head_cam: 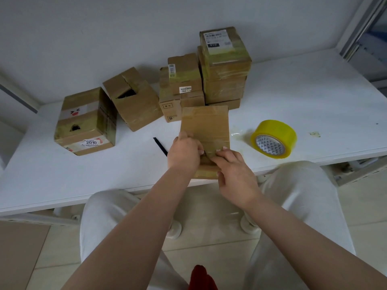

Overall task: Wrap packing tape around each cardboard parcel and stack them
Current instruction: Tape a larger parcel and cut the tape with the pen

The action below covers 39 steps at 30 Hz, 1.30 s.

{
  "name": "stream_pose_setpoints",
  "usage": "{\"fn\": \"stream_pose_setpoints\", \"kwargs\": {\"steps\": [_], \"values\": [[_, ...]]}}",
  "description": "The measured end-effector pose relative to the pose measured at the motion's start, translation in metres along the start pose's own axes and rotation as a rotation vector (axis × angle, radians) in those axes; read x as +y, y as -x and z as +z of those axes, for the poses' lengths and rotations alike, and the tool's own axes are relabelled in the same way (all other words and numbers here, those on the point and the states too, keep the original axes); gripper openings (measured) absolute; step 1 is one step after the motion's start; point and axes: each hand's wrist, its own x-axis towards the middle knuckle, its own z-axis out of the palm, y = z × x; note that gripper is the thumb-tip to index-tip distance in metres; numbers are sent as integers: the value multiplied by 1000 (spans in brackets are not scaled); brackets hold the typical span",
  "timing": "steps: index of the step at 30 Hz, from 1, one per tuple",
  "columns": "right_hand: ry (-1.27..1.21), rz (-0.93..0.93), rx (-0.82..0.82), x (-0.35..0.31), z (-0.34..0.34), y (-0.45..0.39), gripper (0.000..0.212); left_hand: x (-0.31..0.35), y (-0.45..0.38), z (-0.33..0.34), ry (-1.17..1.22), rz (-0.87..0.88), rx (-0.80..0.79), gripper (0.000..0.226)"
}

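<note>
Both forearms reaching forward over the counter (pixel 293 84) edge. Left hand (pixel 185 152) and right hand (pixel 234 170) meeting, fingers curled, pinching tape on the near end of a flat parcel (pixel 205 126). Parcel at counter's front, long axis pointing away. Tape roll (pixel 274 139) just right, on its side.

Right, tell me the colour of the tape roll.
Yellow tape roll, with a white-patterned core; head view.

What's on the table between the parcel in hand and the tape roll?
Head view: only a clear tape scrap between parcel and tape roll.
</note>
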Motion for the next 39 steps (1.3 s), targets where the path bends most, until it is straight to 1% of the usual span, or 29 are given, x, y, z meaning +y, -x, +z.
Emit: {"fn": "stream_pose_setpoints", "kwargs": {"steps": [3, 6, 14, 17, 23, 30, 31, 32, 34, 35, 36, 37, 38, 39], "values": [[5, 6, -21, 1, -2, -1, 53, -9, 0, -2, 101, 94, 25, 13], [22, -15, -18, 2, -2, -2, 53, -17, -1, -3, 230, 131, 17, 7], [39, -44, 10, 6, 1, 0, 49, -20, -7, 13, 320, 44, 148, 2], [45, -49, 17, 5, 3, 1, 49, -22, -9, 16, 372, -17, 169, 9], [55, -43, 38, 4, 6, 1, 49, -21, -8, 22, 348, -25, 204, 9], [31, -58, 50, 9, 8, 2, 50, -24, -4, 21, 457, -61, 291, 4], [20, -59, 43, 11, 8, 2, 51, -29, 0, 19, 442, -35, 315, 8], [11, -57, 36, 12, 8, 1, 51, -33, 5, 19, 403, 35, 350, 13], [-2, -63, 49, 13, 6, -1, 46, -40, 14, 22, 288, 262, 396, 25], [-7, -78, 82, 13, 4, -3, 42, -41, 19, 25, 215, 372, 358, 34], [-13, -90, 128, 14, 1, -7, 39, -39, 23, 27, 134, 451, 252, 47], [-7, -91, 182, 16, -3, -12, 38, -36, 26, 29, 39, 481, 110, 60], [14, -74, 236, 19, -9, -19, 37, -31, 27, 31, -66, 465, -21, 72], [42, -44, 290, 23, -16, -28, 37, -28, 27, 33, -170, 427, -105, 79]]}}
